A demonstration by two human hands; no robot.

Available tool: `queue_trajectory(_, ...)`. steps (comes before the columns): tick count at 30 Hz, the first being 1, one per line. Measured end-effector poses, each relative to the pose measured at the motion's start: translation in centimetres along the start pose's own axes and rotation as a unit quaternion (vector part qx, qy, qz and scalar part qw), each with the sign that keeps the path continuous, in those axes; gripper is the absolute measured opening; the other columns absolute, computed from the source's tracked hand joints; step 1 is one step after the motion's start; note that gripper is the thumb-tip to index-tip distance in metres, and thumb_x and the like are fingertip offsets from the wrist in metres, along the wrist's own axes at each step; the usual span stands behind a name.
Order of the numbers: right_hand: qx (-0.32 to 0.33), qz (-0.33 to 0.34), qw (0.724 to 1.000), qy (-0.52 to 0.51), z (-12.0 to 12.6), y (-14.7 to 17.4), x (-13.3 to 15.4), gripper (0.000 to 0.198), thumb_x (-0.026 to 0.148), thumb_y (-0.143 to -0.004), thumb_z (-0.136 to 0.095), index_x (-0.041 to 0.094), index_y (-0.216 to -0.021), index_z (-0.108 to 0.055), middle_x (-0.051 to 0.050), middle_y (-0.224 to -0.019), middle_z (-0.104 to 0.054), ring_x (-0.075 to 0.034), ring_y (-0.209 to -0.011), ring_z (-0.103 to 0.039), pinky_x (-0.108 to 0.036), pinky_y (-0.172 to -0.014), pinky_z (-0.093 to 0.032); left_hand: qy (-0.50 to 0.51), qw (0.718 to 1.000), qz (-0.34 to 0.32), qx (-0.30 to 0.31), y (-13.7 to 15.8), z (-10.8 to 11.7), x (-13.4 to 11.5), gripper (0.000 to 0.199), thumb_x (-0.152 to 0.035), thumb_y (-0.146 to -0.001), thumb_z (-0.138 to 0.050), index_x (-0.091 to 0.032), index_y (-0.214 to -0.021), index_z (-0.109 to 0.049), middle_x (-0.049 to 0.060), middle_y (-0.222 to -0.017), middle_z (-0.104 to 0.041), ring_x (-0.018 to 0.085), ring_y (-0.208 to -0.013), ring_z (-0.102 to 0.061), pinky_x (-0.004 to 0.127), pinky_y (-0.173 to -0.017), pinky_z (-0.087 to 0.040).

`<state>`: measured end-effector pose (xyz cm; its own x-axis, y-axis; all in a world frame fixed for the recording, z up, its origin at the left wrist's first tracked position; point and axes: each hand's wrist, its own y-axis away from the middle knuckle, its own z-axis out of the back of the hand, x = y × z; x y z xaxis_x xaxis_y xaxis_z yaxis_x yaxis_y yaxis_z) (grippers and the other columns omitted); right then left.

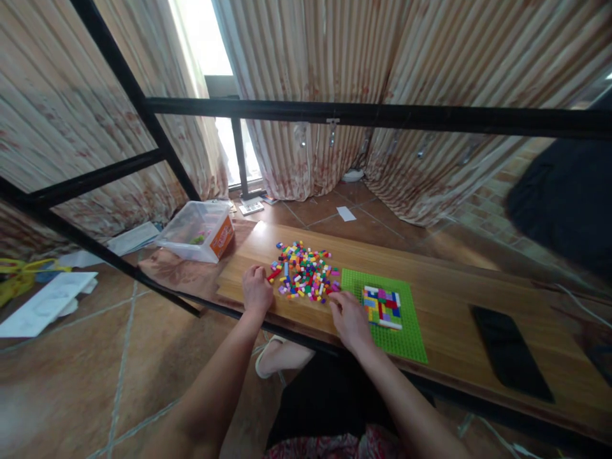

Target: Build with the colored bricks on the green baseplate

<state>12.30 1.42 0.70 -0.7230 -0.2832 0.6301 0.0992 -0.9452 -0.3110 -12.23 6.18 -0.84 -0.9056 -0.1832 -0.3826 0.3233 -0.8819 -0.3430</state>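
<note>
Brick pile [308, 271] between my left hand [257, 290] and right hand [351, 320], fingers bent at its edges; can't tell if gripping.

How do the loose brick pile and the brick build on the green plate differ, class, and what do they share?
The pile is scattered with a ragged edge, while the build is packed into a roughly rectangular block. The pile lies directly on the table; the build sits on the plate. The pile spreads over a wider area than the build. Both are multicoloured, with red, yellow and white showing in each.
</note>
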Motion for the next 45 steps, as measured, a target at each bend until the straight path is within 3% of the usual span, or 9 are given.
queue_trajectory(8, -0.032, -0.011, 0.995, 0.098, -0.8, -2.8, -2.1, 0.019, 0.017, -0.083, -0.05, 0.022, -0.091, -0.067, -0.007, -0.086, -0.062, -0.022, -0.083, -0.056, -0.034, -0.078, -0.043, 0.011, 1.0, 0.011, 0.006, 0.1, 0.4, -0.3, 0.028, -0.014, -0.083, -0.043, -0.019, -0.1, -0.065, 0.009, -0.111, -0.061, 0.024, -0.108, -0.052, 0.035, -0.098, -0.04)
queue_trajectory(16, -0.012, -0.03, 0.994, 0.101, -1.3, -2.9, -0.8, 0.025, 0.015, -0.084, -0.046, 0.021, -0.098, -0.066, -0.009, -0.088, -0.064, -0.024, -0.085, -0.057, -0.035, -0.078, -0.043, 0.019, 1.0, 0.009, 0.0, 0.0, 0.5, -0.4, 0.03, -0.014, -0.083, -0.043, -0.017, -0.102, -0.065, 0.011, -0.109, -0.061, 0.025, -0.106, -0.052, 0.036, -0.098, -0.04)
queue_trajectory(20, -0.033, -0.034, 0.998, 0.033, 0.5, -1.6, 0.9, 0.03, 0.018, -0.086, -0.043, 0.02, -0.107, -0.064, -0.009, -0.096, -0.064, -0.023, -0.09, -0.059, -0.036, -0.08, -0.046, 0.015, 1.0, -0.001, -0.013, -0.1, 0.2, -0.1, 0.029, -0.015, -0.082, -0.043, -0.017, -0.1, -0.066, 0.011, -0.106, -0.062, 0.026, -0.103, -0.052, 0.037, -0.095, -0.041)
queue_trajectory(24, -0.05, -0.089, 0.994, -0.047, 3.8, 1.5, 0.9, 0.027, 0.027, -0.086, -0.047, 0.018, -0.103, -0.066, -0.008, -0.094, -0.063, -0.02, -0.084, -0.061, -0.035, -0.078, -0.049, 0.009, 0.999, -0.016, -0.027, -0.3, -0.2, 0.3, 0.028, -0.017, -0.081, -0.045, -0.016, -0.099, -0.067, 0.011, -0.104, -0.063, 0.026, -0.1, -0.053, 0.038, -0.094, -0.043)
queue_trajectory(31, -0.102, -0.255, 0.952, -0.135, 8.9, 5.4, -5.6, 0.032, 0.042, -0.076, -0.059, 0.017, -0.095, -0.067, -0.009, -0.092, -0.069, -0.022, -0.08, -0.065, -0.037, -0.076, -0.052, 0.002, 0.998, -0.034, -0.045, -0.5, -0.4, 0.4, 0.029, -0.018, -0.082, -0.044, -0.014, -0.099, -0.067, 0.012, -0.101, -0.064, 0.027, -0.098, -0.054, 0.038, -0.093, -0.043)
queue_trajectory(35, -0.106, -0.295, 0.945, -0.098, 10.3, 4.7, -7.3, 0.033, 0.044, -0.072, -0.06, 0.017, -0.09, -0.069, -0.008, -0.084, -0.072, -0.022, -0.073, -0.067, -0.037, -0.072, -0.051, 0.0, 0.998, -0.035, -0.044, -0.6, -0.4, 0.4, 0.029, -0.018, -0.081, -0.044, -0.014, -0.097, -0.067, 0.012, -0.1, -0.064, 0.027, -0.097, -0.054, 0.039, -0.092, -0.044)
queue_trajectory(45, -0.099, -0.286, 0.952, 0.056, 10.6, 1.8, -6.7, 0.029, 0.044, -0.072, -0.064, 0.018, -0.083, -0.071, -0.007, -0.076, -0.073, -0.023, -0.071, -0.066, -0.034, -0.067, -0.044, 0.002, 0.998, -0.032, -0.047, -0.5, -0.3, 0.3, 0.026, -0.019, -0.082, -0.045, -0.016, -0.094, -0.068, 0.011, -0.1, -0.064, 0.027, -0.095, -0.054, 0.039, -0.09, -0.045)
